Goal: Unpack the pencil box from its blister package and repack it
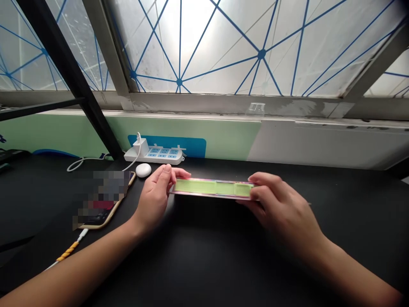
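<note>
Slim green box (pixel 200 186), pinkish along its edges, shows in the head view just off centre toward six o'clock. The left hand (pixel 157 187) grips its nine-o'clock end, fingers curled behind; the right hand (pixel 281 204) has fingers closed on its three-o'clock end. From the box, a phone (pixel 104 209) lies near nine o'clock, a white power strip (pixel 164 156) at ten.
</note>
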Tool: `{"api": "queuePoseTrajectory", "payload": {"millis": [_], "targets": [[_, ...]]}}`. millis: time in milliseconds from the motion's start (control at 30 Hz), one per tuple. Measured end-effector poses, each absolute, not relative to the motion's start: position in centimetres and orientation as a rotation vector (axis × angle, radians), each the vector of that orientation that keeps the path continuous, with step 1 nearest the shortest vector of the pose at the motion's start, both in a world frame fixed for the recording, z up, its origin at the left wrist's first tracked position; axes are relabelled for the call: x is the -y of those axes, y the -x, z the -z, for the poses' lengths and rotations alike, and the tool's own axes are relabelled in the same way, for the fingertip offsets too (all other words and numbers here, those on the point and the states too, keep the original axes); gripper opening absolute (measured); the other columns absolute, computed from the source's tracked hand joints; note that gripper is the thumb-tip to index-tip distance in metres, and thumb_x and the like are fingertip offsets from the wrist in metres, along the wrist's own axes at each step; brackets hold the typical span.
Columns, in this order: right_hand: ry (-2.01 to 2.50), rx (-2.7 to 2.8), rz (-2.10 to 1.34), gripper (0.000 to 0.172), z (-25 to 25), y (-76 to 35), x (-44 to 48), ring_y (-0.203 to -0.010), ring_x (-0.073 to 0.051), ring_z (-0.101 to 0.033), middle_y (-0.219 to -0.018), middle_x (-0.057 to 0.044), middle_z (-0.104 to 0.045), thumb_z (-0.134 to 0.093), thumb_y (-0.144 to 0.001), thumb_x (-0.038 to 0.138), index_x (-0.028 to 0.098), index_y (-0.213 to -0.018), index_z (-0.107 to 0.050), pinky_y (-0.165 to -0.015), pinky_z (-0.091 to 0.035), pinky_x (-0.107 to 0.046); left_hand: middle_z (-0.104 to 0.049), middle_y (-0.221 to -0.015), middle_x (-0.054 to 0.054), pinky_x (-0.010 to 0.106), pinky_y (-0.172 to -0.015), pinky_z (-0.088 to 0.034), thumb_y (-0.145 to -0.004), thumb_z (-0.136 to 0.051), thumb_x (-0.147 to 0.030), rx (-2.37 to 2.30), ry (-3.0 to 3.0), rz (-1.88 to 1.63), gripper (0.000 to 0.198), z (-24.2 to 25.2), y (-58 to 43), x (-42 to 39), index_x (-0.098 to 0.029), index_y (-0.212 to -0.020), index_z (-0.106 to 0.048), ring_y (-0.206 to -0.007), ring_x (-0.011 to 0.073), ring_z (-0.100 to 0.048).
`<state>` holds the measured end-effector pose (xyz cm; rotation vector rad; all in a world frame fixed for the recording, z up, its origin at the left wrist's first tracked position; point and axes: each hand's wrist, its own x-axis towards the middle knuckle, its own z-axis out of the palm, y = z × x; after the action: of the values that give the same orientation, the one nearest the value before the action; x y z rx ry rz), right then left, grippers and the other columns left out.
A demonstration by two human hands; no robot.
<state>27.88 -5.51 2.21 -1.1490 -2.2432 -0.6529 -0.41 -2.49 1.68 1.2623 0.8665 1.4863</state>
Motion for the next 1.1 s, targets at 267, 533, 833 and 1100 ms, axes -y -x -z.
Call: {"api": "queuePoseTrajectory", "payload": {"millis": [267,533,833,1100], "targets": [[0.980,2.609,0.575,0.030,-0.3,-25.1,6.4,-0.093,-0.032,-0.064,-0.122,-0.016,-0.067,-0.055,-0.084,0.014,0.021,-0.112,-0.060,-0.078,-0.054,-0.046,-0.068,-0.130,0.010,0.046,-0.105,-0.044,-0.079,-0.080,-0.043,-1.024,-2.174,-0.781,0.045,-2.3,2.1,2.1,-0.029,-0.121,-0.070,-0.122,0.0345,-0.060],[1.017,2.581,0.119,0.061,-0.3,-25.9,5.8,-0.119,-0.035,-0.058,-0.138,-0.020,-0.056,-0.066,-0.088,0.032,0.017,-0.141,-0.041,-0.095,-0.052,-0.050,-0.060,-0.140,0.011,0.050,-0.109,-0.037,-0.075,-0.083,-0.046,-1.035,-2.567,-0.526,0.071,-0.9,1.9,1.6,-0.032,-0.139,-0.057,-0.127,0.0368,-0.052],[1.193,2.641,-0.188,0.073,-0.9,-27.7,3.8,-0.135,-0.035,-0.050,-0.147,-0.019,-0.053,-0.069,-0.079,0.033,0.018,-0.145,-0.042,-0.109,-0.043,-0.053,-0.057,-0.142,0.011,0.049,-0.106,-0.039,-0.078,-0.079,-0.045,-1.091,-2.611,-0.456,0.074,-0.8,2.1,1.6,-0.031,-0.144,-0.051,-0.126,0.0364,-0.051],[1.290,2.593,-0.542,0.075,-2.6,-29.5,3.5,-0.122,-0.030,-0.057,-0.142,-0.013,-0.053,-0.072,-0.073,0.030,0.023,-0.143,-0.045,-0.102,-0.049,-0.041,-0.057,-0.138,0.011,0.048,-0.105,-0.044,-0.078,-0.078,-0.046,-1.143,-2.593,-0.405,0.076,-1.1,2.0,1.6,-0.027,-0.145,-0.049,-0.123,0.0344,-0.051]]}}
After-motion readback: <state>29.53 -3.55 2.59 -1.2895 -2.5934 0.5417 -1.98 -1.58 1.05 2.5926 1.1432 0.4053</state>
